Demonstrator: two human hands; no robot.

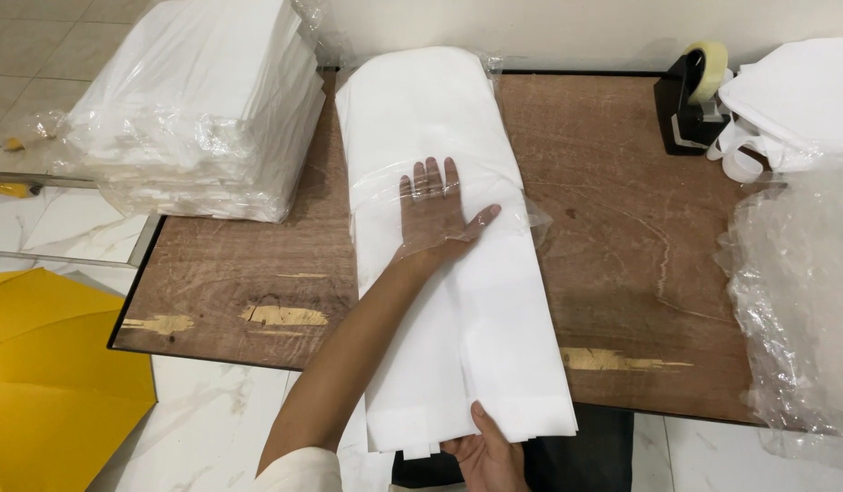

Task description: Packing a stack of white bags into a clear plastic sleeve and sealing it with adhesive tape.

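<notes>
White fabric stack (458, 301): left hand (437, 214) flat, open inside one clear bag (440, 137); right hand (485, 451) gripping stack's near edge

You see white bags (458, 301) in clear plastic (522, 214), a scuffed brown counter (622, 228), and yellow sheet (48, 383) below.

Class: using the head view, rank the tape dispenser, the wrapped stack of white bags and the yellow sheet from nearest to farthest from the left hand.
1. Wrapped stack of white bags, table's back-left.
2. Tape dispenser, back-right.
3. Yellow sheet, floor, far left.

Left hand lies mid-table.
</notes>
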